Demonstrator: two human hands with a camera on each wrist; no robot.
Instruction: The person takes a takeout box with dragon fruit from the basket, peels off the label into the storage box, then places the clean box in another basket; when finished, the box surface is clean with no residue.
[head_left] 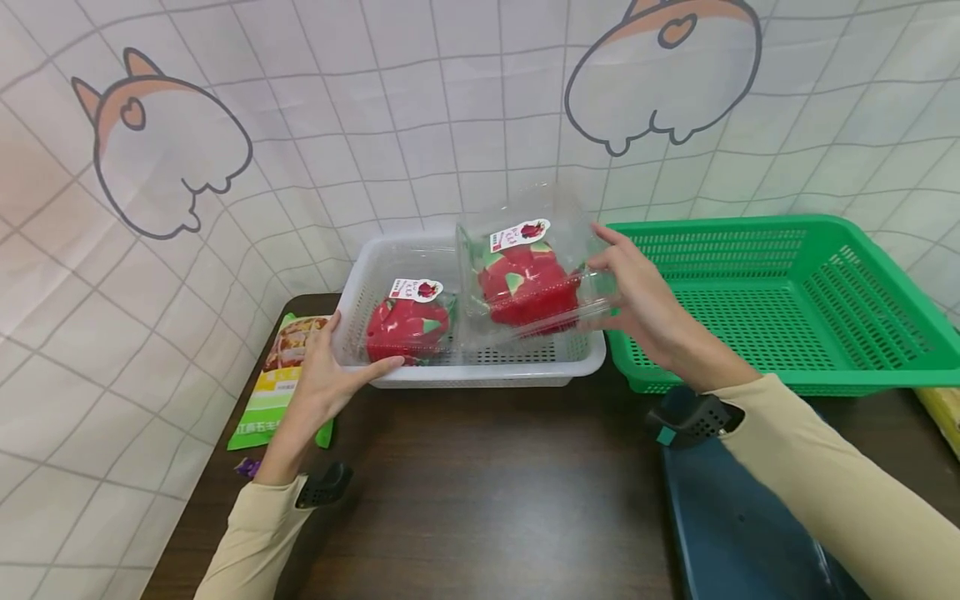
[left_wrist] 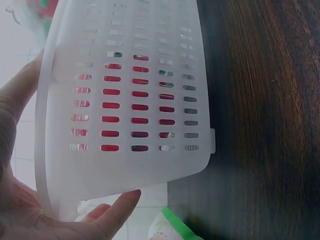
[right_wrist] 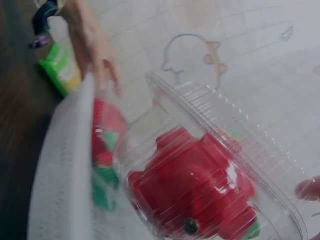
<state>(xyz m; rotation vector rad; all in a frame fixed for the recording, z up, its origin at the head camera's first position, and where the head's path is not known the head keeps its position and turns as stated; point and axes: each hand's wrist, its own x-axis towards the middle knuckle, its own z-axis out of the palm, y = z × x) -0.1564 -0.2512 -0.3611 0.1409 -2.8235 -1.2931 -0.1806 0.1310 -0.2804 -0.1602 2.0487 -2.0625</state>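
Observation:
A clear plastic box holding a red and green dragon fruit (head_left: 525, 283) is tilted over the right half of a white basket (head_left: 495, 377). My right hand (head_left: 647, 304) grips this box by its right end. In the right wrist view the boxed dragon fruit (right_wrist: 195, 180) fills the middle, beside the basket wall. A second boxed dragon fruit (head_left: 408, 325) sits in the basket's left half. My left hand (head_left: 330, 375) holds the basket's left end, thumb over the front rim. In the left wrist view fingers (left_wrist: 117, 212) curl round the end of the basket (left_wrist: 120, 170).
A green basket (head_left: 795, 325) stands on the right. A green and yellow food packet (head_left: 273, 392) lies left of the white basket. A dark blue tray (head_left: 742, 517) lies under my right forearm on the brown table (head_left: 487, 475). A patterned cloth (head_left: 420, 100) hangs behind.

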